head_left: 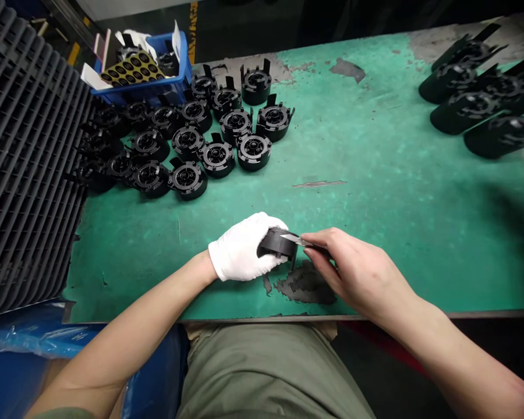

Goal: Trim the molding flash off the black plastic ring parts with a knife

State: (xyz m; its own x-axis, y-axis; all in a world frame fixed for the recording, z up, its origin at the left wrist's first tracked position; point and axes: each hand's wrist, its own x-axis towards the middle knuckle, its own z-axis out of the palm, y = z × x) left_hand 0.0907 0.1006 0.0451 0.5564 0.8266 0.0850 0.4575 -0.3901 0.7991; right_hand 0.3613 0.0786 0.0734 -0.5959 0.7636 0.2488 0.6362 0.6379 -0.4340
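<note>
My left hand (244, 247), in a white glove, is closed around a round black plastic part (276, 243) just above the bench. My right hand (358, 265) is bare and pinches a craft knife (294, 239) between thumb and fingers. The knife's pointed metal blade lies against the upper right rim of the black part; whether it cuts in, I cannot tell. Most of the knife's handle is hidden by my fingers. Several similar black plastic housings (217, 154) with upright tabs stand in a group at the left of the bench.
The green bench top (358, 180) has torn, worn patches. A blue bin (183, 64) holding a sheet of round yellow-and-black stickers (133, 70) stands at the back left. Stacked grey grid trays (26, 151) rise along the left edge. Taller black cylinders (467, 110) stand at the far right.
</note>
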